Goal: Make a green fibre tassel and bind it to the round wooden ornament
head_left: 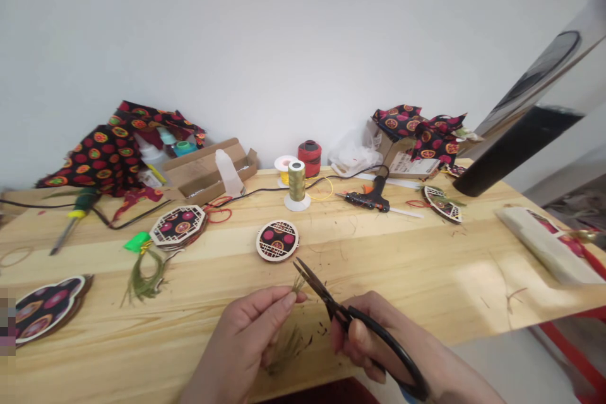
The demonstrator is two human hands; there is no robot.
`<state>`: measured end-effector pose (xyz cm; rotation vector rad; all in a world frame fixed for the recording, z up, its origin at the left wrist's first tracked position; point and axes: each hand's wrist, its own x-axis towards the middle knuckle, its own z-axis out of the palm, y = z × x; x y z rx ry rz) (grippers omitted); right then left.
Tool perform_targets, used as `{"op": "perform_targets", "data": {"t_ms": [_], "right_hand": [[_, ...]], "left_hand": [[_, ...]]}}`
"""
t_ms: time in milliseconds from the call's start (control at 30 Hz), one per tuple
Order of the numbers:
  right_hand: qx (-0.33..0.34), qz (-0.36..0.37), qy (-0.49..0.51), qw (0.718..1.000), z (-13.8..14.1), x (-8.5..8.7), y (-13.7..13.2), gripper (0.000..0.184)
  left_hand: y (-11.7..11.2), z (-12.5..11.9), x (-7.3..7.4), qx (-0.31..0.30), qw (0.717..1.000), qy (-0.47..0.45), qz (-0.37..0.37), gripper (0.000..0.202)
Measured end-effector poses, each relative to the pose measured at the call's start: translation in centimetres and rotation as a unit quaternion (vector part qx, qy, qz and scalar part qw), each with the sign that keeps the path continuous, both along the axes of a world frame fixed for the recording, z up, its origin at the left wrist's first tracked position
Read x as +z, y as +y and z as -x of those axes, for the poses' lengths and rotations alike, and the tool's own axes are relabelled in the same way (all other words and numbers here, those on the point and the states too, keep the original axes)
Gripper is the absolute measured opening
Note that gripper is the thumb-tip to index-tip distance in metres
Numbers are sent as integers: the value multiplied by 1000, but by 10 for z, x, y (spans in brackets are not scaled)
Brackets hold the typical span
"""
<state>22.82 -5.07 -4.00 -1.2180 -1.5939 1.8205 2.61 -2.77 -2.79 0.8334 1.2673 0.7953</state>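
My left hand (249,334) pinches a small bundle of olive-green thread, a tassel (297,284), between thumb and fingertips near the table's front edge. My right hand (367,338) grips black-handled scissors (326,300), whose blades are slightly apart and point up-left at the tip of the tassel. Cut green strands (288,347) lie on the wooden table (426,278) below the hands. A round wooden fretwork disc with red patterned fabric (277,240) lies just beyond the scissors.
A gold thread spool (297,184), red spool (309,157), black glue gun (372,197), octagonal fretwork pieces (178,226), a green tassel (144,274), a screwdriver (73,219), cardboard boxes and patterned fabric (113,148) line the back. A wrapped roll (544,243) lies at right.
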Motion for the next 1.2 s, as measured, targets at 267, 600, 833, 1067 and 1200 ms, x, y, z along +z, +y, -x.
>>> {"op": "perform_targets", "data": {"t_ms": [267, 600, 833, 1067, 1200], "right_hand": [[-16, 7, 6, 1000, 1, 2, -1, 60], [-4, 6, 18, 1000, 1, 4, 0, 62], [-5, 15, 21, 1000, 1, 4, 0, 63], [-14, 12, 23, 1000, 0, 3, -1, 63], [-23, 15, 10, 1000, 0, 6, -4, 63]], "left_hand": [[-1, 0, -2, 8, 1000, 4, -2, 29], [-1, 2, -4, 6, 1000, 3, 1, 30], [-1, 2, -4, 6, 1000, 1, 1, 29], [0, 4, -9, 18, 1000, -12, 9, 28], [1, 8, -13, 47, 998, -27, 9, 29]]}}
